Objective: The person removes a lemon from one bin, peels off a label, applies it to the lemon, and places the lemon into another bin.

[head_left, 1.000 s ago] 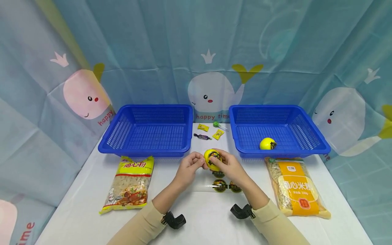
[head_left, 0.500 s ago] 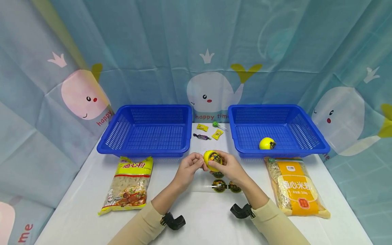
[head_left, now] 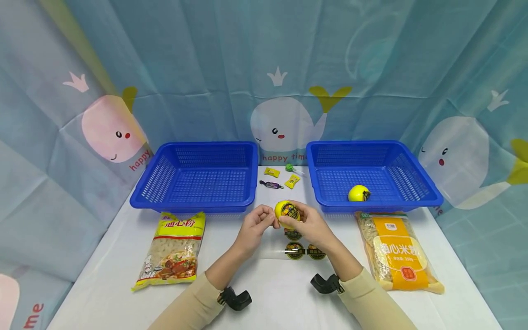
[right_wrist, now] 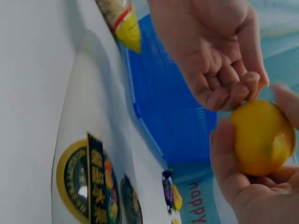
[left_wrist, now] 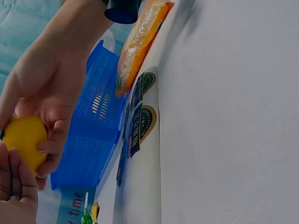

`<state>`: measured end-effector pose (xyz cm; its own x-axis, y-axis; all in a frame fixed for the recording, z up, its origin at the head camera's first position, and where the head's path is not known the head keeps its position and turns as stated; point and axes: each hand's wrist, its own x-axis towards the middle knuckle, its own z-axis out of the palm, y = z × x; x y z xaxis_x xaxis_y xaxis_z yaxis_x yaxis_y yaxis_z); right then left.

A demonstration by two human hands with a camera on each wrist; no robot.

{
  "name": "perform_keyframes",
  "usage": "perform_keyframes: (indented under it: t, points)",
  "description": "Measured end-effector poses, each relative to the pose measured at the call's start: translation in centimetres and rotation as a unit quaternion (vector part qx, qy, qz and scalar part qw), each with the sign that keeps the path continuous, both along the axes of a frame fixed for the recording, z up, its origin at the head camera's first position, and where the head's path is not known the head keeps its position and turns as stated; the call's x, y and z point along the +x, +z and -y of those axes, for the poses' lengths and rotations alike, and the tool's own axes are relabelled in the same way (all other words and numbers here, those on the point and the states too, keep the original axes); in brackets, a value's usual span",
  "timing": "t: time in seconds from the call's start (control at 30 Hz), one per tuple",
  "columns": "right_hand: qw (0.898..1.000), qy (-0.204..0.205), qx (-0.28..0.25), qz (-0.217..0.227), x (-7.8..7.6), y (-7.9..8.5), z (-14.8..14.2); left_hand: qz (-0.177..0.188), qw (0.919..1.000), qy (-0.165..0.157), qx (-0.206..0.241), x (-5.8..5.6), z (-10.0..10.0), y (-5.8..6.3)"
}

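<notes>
My right hand grips a round yellow fruit above the table, its thumb against the front. A round black-and-gold sticker is on the fruit's front. Just left of the fruit is my left hand, its fingers curled and thumb and index tips meeting at the fruit's side. Nothing clear shows between those tips. The right wrist view shows the yellow fruit inside the right fingers. Below the hands lies a clear sheet of stickers, partly covered by the right hand.
A blue basket stands at the back left. Another blue basket at the back right holds a second yellow fruit. Between them lie wrapped candies and a green lollipop. Food bags lie left and right.
My right thumb has slid from the sticker's middle to its lower edge, showing more of it. Both hands stay at nearly the same place.
</notes>
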<state>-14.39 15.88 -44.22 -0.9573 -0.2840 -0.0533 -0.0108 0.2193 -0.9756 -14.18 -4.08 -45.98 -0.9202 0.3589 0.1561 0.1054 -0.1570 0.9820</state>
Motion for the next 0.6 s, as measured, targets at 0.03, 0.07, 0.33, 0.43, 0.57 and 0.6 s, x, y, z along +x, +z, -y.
perform_keyframes:
  t: [0.03,0.07,0.33,0.43,0.57,0.6]
  points:
    - [1.0,-0.001,-0.012,0.0,0.0,0.1,0.0,-0.005,0.9999,0.005,-0.009,0.0,-0.1,0.0]
    - [1.0,-0.001,-0.025,0.001,0.0,0.1,0.0,-0.01,0.9996,0.012,-0.022,0.0,-0.2,0.0]
    - [0.99,-0.012,-0.131,0.057,0.3,1.1,0.0,-0.07,0.9867,0.071,-0.128,0.1,-0.5,0.1]
    - [0.988,-0.023,-0.141,0.065,0.4,1.3,-0.2,-0.116,0.9766,0.07,-0.167,0.0,-0.3,0.4]
    - [0.992,-0.036,-0.113,0.044,0.5,1.6,-0.7,-0.165,0.9655,0.048,-0.196,-0.2,-0.1,0.6]
    - [0.994,-0.039,-0.098,0.035,0.5,1.6,-0.8,-0.176,0.9621,0.046,-0.204,-0.3,-0.1,0.7]
